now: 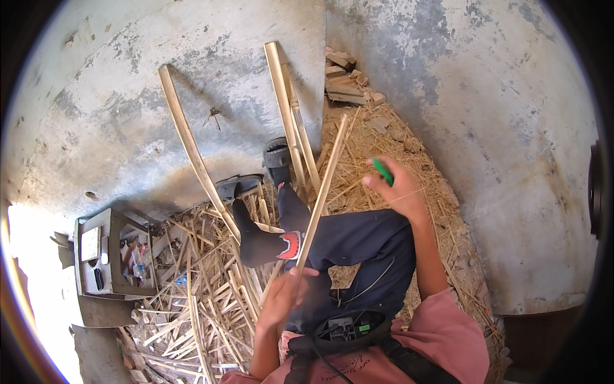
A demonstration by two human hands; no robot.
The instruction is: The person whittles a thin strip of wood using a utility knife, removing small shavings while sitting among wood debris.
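My left hand (286,296) is closed round the lower part of a long, pale wooden strip (325,185). From there the strip slants up and to the right, passing over my dark-trousered legs. To its right, apart from the strip, my raised right hand (401,187) has a short green rod-like thing (382,171) between thumb and fingers. Its other end is hidden, so I cannot tell its kind. Below, near my left hand, one socked foot (259,246) rests across my other leg.
Long wooden strips (185,137) lean on the grey wall ahead. Split wood pieces (217,326) litter the floor at left, beside a wooden box-like stand (115,256). Dark sandals (240,185) lie by the wall. Straw (422,192) and bricks (345,77) lie at right.
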